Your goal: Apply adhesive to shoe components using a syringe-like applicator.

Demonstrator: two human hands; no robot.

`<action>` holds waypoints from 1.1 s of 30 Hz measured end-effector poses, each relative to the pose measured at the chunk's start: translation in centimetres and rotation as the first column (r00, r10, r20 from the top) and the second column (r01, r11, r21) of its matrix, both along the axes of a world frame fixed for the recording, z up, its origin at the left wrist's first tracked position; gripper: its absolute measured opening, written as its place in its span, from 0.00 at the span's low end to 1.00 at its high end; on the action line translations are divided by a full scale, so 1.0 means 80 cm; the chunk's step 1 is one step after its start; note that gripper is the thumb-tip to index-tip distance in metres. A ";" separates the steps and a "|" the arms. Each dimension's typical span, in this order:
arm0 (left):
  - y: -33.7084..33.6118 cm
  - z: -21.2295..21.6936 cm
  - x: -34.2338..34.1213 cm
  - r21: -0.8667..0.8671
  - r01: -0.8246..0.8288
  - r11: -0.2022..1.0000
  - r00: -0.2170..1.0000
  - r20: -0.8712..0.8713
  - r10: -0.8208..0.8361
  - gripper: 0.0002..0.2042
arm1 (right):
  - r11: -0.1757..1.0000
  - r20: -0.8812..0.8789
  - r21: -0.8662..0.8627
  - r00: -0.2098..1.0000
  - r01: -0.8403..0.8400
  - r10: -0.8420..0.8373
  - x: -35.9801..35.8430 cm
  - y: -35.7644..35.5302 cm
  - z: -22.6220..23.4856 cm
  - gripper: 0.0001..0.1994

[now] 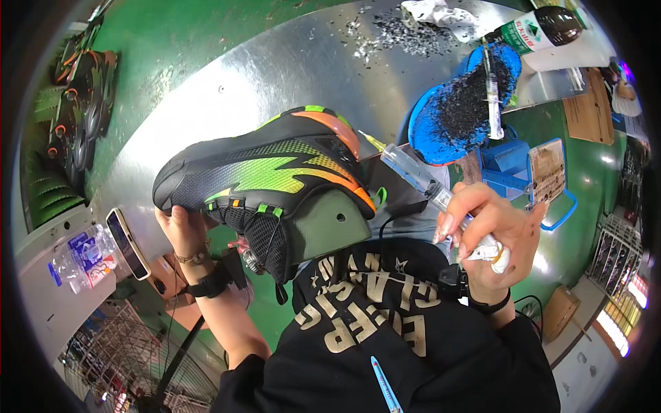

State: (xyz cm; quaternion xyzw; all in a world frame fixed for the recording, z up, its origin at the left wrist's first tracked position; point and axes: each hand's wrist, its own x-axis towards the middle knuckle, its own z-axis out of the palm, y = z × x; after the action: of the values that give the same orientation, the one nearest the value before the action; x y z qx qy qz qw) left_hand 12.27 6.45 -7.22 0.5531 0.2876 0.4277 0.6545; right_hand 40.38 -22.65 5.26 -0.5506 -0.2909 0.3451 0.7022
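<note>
A black sneaker (227, 162) with green-to-orange side panels lies on its side in front of me, its toe to the left. A dark green shoe last (323, 230) fills its opening. My left hand (182, 230) grips the toe end, its fingers partly hidden by the shoe. Between the curled fingers of my right hand (499, 230) is a clear syringe (410, 171) with a yellow tip, which points up and left toward the shoe's heel, apart from it. A small white wad (501, 260) sits at the same hand's palm. A black band is around each wrist.
Black crumbs cover a blue sole-shaped piece (423, 127) at the right, and a second syringe (493, 103) lies across it. Behind are a dark bottle (544, 31) and a crumpled white cloth (441, 17) on the metal table (296, 69). A phone (129, 244) and a clear bottle (82, 260) are at the left.
</note>
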 end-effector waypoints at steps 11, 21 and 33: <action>0.001 -0.004 -0.002 0.035 -0.040 0.999 0.997 -0.063 0.043 0.32 | 0.999 0.026 -0.032 0.999 -0.042 0.043 0.009 0.025 -0.020 0.37; 0.005 -0.007 -0.005 0.014 -0.104 0.994 0.989 -0.106 0.105 0.30 | 0.998 -0.043 -0.017 0.998 -0.057 0.056 0.018 0.014 -0.018 0.39; 0.029 0.033 0.058 -0.262 -0.138 0.955 0.938 -0.345 0.041 0.14 | 0.978 -0.060 0.153 0.986 -0.145 0.155 0.032 0.030 -0.046 0.39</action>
State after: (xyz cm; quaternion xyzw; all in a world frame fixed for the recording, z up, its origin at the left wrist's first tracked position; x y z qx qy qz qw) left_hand 16.92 8.77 -4.60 0.5051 0.4782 0.3114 0.6474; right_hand 42.92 -20.26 1.61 -0.4607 -0.3312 0.3940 0.7230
